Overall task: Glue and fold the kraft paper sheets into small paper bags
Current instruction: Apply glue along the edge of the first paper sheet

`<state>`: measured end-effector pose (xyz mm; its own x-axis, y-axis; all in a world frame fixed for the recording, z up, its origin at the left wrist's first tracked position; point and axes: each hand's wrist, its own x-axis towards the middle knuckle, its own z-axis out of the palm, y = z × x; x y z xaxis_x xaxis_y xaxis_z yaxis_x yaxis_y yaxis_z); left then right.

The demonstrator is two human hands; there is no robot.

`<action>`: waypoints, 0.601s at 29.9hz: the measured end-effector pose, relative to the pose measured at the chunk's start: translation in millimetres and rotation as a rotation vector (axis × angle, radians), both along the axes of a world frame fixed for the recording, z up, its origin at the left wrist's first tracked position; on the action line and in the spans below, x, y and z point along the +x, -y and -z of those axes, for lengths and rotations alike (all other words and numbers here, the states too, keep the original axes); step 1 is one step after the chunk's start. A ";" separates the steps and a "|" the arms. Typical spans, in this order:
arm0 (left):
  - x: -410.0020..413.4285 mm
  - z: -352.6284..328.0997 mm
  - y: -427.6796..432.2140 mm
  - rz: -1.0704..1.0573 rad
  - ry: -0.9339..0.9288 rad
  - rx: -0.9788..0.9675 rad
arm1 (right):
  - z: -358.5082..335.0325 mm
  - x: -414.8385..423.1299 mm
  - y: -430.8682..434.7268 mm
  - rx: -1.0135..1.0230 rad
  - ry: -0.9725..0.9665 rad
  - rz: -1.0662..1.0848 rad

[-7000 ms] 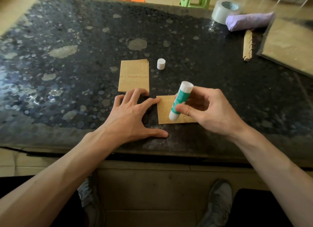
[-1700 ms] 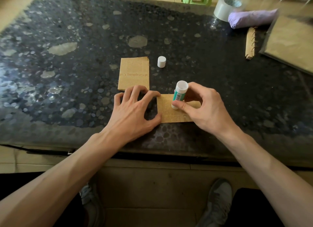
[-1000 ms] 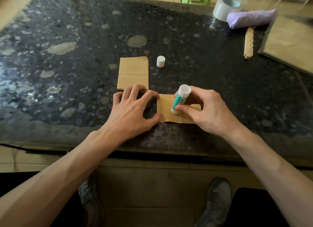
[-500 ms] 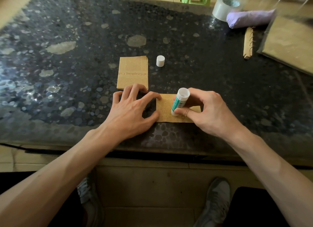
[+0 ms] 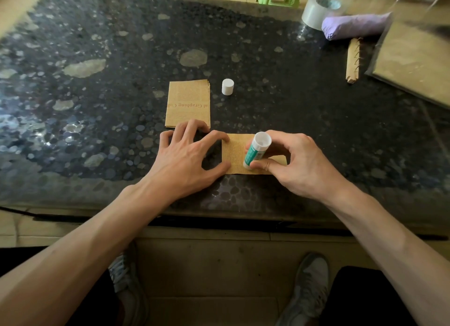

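Kraft-brown and printed with fine text, a small kraft sheet (image 5: 233, 155) lies flat on the dark pebbled surface (image 5: 97, 101), close to its near edge and between the two hands.

In the head view, the right grip (image 5: 299, 165) is clasped round a green-and-white glue stick (image 5: 256, 150), thumb and fingers pinching its barrel. The stick leans with its white base up and its low end down on the sheet near the middle. The left grip (image 5: 187, 160) holds nothing. Its fingers are spread and arched, forefinger and thumb tips pressing at the sheet's left edge. Just beyond it sits a stack of folded kraft pieces (image 5: 187, 104), and the white cap (image 5: 227, 86) stands upright to the right of that stack. At the far right are a roll of tape (image 5: 319, 9), a purple bundle (image 5: 355, 26) and a larger pack of kraft paper (image 5: 414, 60).

Gluing looks to be under way, and the risks lie in the stroke. The sheet is pinned along one side only, so a pass pushed towards the left could buckle the paper. Running the stick past an edge would smear glue on the surface and may bond the sheet there. A heavy press could wrinkle or tear the thin paper, and a patchy coat would likely let the later fold spring open.
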<state>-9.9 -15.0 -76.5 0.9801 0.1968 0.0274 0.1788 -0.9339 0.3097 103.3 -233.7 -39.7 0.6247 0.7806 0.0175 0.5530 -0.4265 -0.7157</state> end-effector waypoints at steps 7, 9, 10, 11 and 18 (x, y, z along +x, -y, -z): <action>-0.5 -0.2 1.3 0.000 0.008 0.010 | -2.0 0.5 2.5 -0.026 -0.032 -0.049; -0.4 -0.2 1.4 -0.001 0.005 0.008 | -2.6 0.2 3.2 -0.031 -0.040 -0.055; -0.6 0.0 1.6 -0.001 0.006 0.009 | -2.9 -0.1 3.6 -0.032 -0.042 -0.057; -1.0 0.2 1.7 -0.002 0.010 0.010 | -3.0 -0.4 3.9 -0.029 -0.043 -0.058; -3.4 1.1 3.9 -0.008 0.043 0.014 | -5.5 1.3 7.2 -0.007 -0.047 -0.021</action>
<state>-13.2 -18.9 -77.6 0.9764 0.2036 0.0721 0.1729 -0.9370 0.3037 104.6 -240.8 -34.2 0.6078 0.7939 -0.0170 0.5281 -0.4201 -0.7380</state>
